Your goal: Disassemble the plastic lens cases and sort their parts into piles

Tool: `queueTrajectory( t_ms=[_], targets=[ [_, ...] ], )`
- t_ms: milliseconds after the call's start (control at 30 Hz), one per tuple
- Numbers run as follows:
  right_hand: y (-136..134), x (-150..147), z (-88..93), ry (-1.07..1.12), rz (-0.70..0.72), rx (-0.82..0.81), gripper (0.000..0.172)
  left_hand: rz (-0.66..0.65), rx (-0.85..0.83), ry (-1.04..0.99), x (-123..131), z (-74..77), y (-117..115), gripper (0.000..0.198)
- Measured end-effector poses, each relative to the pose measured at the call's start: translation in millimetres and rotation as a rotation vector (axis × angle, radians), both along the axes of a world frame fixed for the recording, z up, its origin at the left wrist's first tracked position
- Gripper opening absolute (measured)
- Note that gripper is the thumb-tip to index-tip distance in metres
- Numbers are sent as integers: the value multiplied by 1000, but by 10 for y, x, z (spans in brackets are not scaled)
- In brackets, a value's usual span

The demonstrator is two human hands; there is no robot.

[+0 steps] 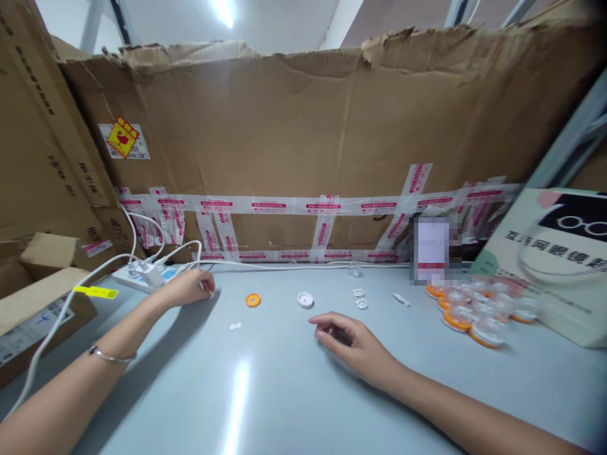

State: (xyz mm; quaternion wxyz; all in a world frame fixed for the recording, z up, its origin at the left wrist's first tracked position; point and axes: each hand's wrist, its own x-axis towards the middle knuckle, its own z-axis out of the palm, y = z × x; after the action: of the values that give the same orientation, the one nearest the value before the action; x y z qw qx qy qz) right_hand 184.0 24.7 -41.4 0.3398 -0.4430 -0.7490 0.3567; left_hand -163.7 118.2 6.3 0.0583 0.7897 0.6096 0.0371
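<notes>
My left hand [190, 287] rests on the grey table [265, 392] at the left, fingers curled in, with a small white piece showing at its fingertips. My right hand [348, 341] lies near the middle, fingers loosely bent and apart, holding nothing. Between the hands sit an orange ring [253, 300], a white round cap [305, 299] and a pair of tiny white beads [235, 327]. Two small white square parts [360, 298] and a white sliver [401, 299] lie further right.
A pile of orange-and-clear round cases [478, 306] sits at the right beside a printed box [545, 265]. A white power strip [149, 275] with cables lies at the back left. Taped cardboard walls [303, 158] close the back; cardboard boxes [38, 297] stand at the left.
</notes>
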Motion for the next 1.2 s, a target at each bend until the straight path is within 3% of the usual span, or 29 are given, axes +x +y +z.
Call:
queueTrajectory(
  t_ms=[133,233,367,433,567,833,967,1100,1200],
  targets=[
    [180,319,269,-250,-37,242,23,53,73,3,56,57,-43,31],
    [374,809,497,-609,-260,321,18,87,125,-11,146,92,-84,35],
    [469,1427,682,-1048,-592,9,20,93,129,-78,253,111,-132,35],
    [440,1583,720,-1119,-620,-169,18,90,126,-127,281,112,-147,36],
    [383,1639,711,-1189,-562,-279,15,71,125,-178,306,117,-166,35],
    [418,1728,577,-1148,-489,-151,11,-5,166,-191,357,133,-213,31],
    [355,1585,610,-1063,-454,-139,6,-38,192,-226,440,154,-270,29],
    [260,1264,646,-813,-169,-59,8,-75,407,-297,685,158,-443,27],
    [176,946,631,-631,23,-4,15,-185,403,-402,979,83,-707,23]
  ],
)
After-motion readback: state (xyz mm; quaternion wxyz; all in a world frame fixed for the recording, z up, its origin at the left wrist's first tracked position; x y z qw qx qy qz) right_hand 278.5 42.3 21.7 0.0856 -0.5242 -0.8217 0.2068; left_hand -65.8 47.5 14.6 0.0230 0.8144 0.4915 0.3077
